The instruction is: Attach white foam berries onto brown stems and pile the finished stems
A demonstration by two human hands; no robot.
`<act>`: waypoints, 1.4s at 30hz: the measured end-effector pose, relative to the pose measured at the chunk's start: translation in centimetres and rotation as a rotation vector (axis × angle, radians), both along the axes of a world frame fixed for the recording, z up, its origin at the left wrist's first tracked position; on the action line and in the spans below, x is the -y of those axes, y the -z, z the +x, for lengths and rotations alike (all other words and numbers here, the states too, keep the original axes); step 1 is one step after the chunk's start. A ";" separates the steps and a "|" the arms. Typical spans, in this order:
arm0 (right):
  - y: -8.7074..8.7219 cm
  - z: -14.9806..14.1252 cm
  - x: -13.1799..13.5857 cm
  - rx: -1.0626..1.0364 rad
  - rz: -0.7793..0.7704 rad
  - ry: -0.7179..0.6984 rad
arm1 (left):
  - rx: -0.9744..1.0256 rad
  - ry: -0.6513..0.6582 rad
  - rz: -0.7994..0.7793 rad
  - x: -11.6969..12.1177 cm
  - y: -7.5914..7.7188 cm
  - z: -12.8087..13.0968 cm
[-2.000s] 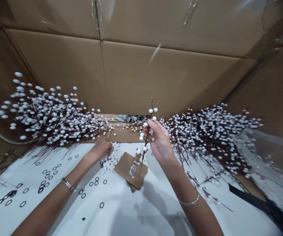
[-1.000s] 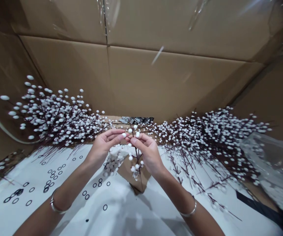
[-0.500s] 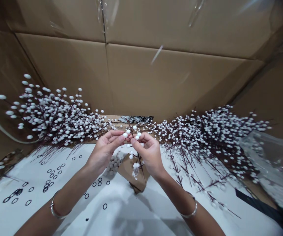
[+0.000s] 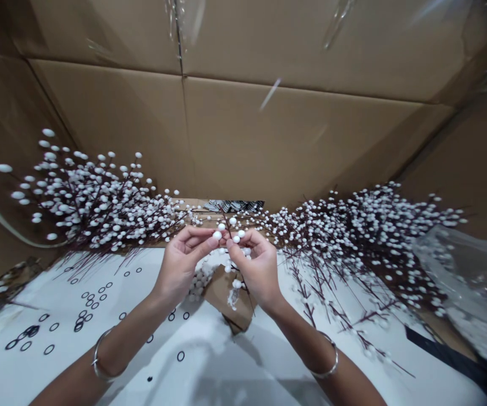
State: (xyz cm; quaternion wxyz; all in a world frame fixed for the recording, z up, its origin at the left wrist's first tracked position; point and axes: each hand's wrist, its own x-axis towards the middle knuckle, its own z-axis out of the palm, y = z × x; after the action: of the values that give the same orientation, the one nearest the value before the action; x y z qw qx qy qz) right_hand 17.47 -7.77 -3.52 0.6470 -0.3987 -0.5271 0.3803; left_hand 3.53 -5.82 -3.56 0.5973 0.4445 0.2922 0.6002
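your left hand (image 4: 182, 265) and right hand (image 4: 258, 270) are up close together, fingers curled in rather than spread, and the fingertips are pinching a thin dark-brown sprig of round white berries (image 4: 235, 239) between them, out over the middle of the table. can't really tell which finger sits on which berry, it's all bunched up in there. you've got a plain silver bangle (image 4: 102, 355) on your left wrist and a thin silver bangle (image 4: 330, 361) on your right. just below your hands is a flat scrap of brown cardboard (image 4: 226, 296), with a heap of loose white berries (image 4: 199, 282) beside it. small black rings (image 4: 49, 349) are scattered across the white tabletop (image 4: 27, 304). further out, there's a bushy pile of white-berried branches (image 4: 95, 208) on your left, a second bushy pile of white-berried branches (image 4: 366, 225) on your right, a crumpled clear plastic bag (image 4: 455, 270) past that, and tan corrugated cardboard walls (image 4: 294, 141) behind it all.
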 end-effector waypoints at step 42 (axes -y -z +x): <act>-0.3 0.0 0.7 0.108 0.041 -0.013 | -0.165 -0.104 0.124 0.5 -0.2 -0.3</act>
State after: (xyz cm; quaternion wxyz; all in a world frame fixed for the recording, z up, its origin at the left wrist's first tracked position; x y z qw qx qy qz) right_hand 17.52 -8.44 -3.21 0.6232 -0.4017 -0.5715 0.3516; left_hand 3.24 -6.31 -3.41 0.5108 0.5129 0.3251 0.6086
